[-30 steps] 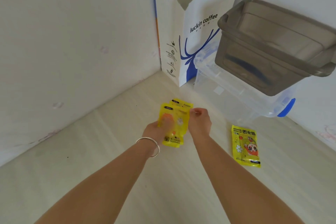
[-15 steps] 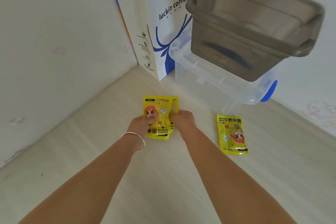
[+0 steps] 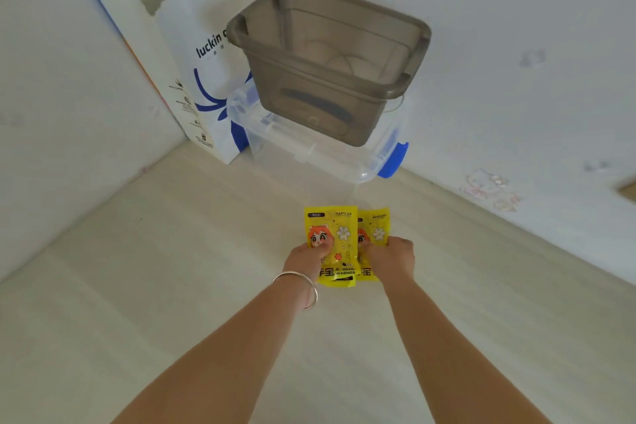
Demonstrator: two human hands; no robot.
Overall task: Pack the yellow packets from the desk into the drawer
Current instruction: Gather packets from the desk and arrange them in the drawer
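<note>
Two yellow hand-warmer packets overlap just above the pale desk (image 3: pixel 172 268). My left hand (image 3: pixel 306 260) grips the front packet (image 3: pixel 340 237) with its thumb on the cartoon face. My right hand (image 3: pixel 390 258) has its fingers closed on the second packet (image 3: pixel 377 222), which sits partly behind the first. No other packet shows on its own. The open grey-brown see-through bin (image 3: pixel 309 103) stands beyond the hands, stacked on a clear box (image 3: pixel 309 153) with a blue latch (image 3: pixel 392 158).
A white and blue paper bag (image 3: pixel 192 45) leans in the corner, left of the bins. White walls close the desk on the left and at the back. A bracelet (image 3: pixel 303 289) is on my left wrist.
Both hands have moved right with the packets to where a loose packet lay on the desk. That loose packet is no longer seen apart. The view has swung toward the bin.
</note>
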